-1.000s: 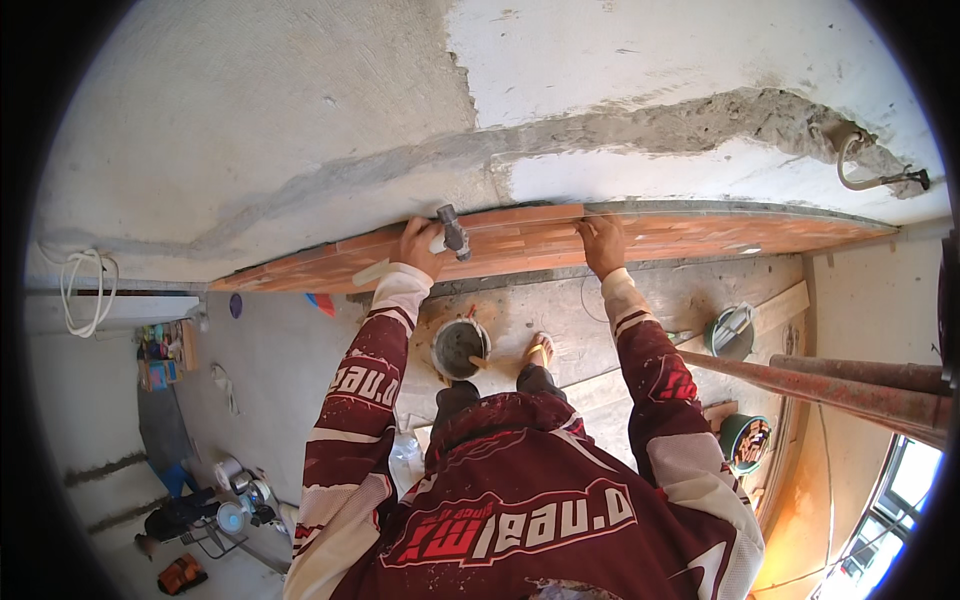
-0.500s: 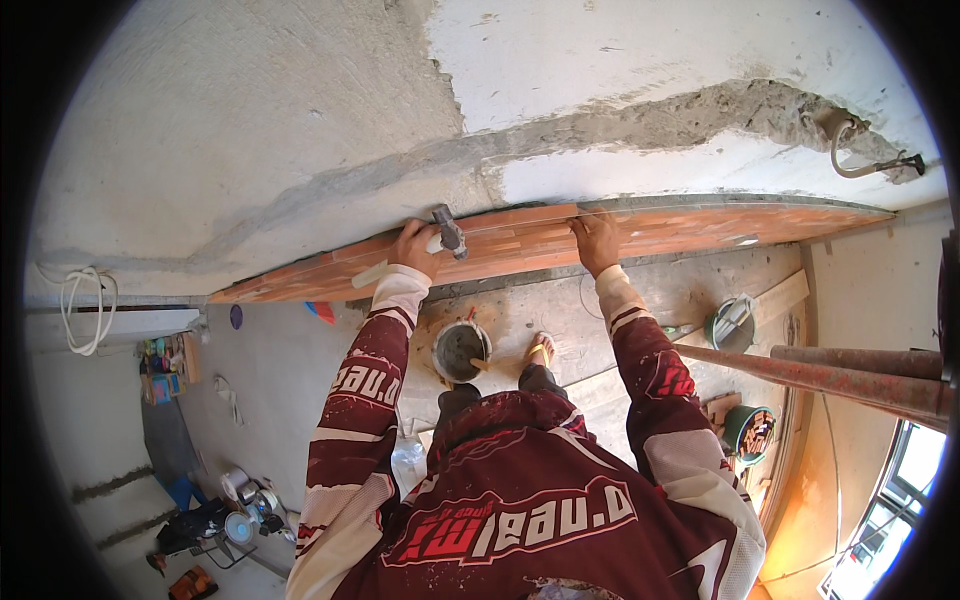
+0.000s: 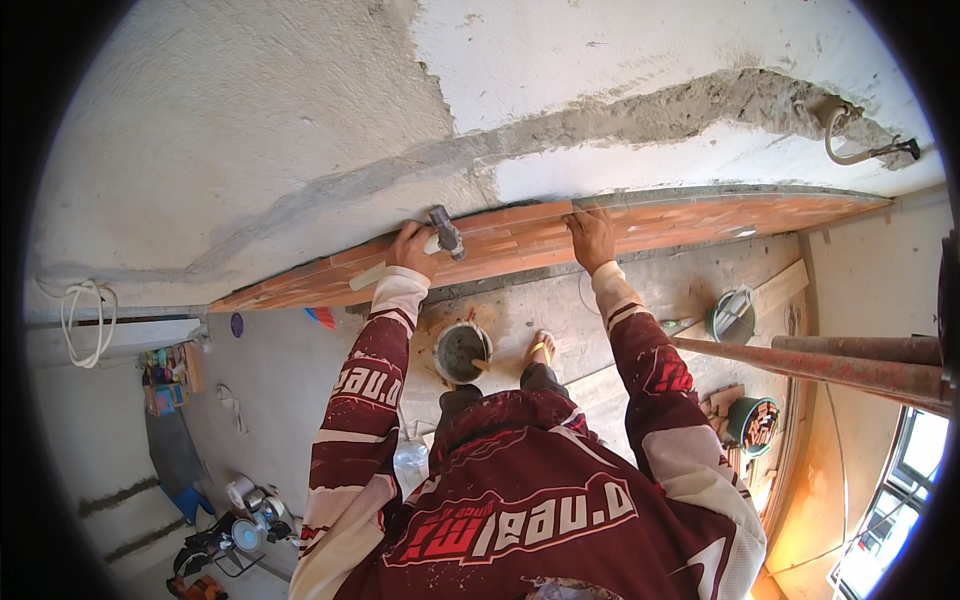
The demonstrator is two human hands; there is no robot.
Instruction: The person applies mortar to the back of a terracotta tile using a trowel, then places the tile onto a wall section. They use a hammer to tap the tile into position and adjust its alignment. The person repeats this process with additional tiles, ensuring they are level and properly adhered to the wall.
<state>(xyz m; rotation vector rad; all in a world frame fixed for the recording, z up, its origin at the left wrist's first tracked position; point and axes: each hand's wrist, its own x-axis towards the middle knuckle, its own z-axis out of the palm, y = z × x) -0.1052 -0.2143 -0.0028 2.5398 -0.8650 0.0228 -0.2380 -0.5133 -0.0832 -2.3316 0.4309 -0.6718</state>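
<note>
My left hand [image 3: 411,247] is closed around a hammer [image 3: 446,233] with a dark metal head and a pale handle, its knuckles close to the plastered wall. Along the wall runs a band of reddish-brown brick tiles [image 3: 530,228]. A thin string line stretches along the band's upper edge. My right hand [image 3: 592,238] is at that edge, fingers bent over the top of a brick tile [image 3: 540,213]; its fingertips are partly hidden. Below, a round bucket [image 3: 462,352] of grey mortar stands near my feet, with a wooden tool handle in it.
Red-brown metal poles [image 3: 850,370] jut in from the right. A green bucket [image 3: 752,424] of tile pieces and a basin [image 3: 732,317] with tools stand at the right. A coiled white cable [image 3: 88,325] hangs at the left; a bent conduit [image 3: 840,145] sticks out of the wall.
Both hands keep nearly the same places, left on the hammer and right at the tile edge. The view has shifted slightly.
</note>
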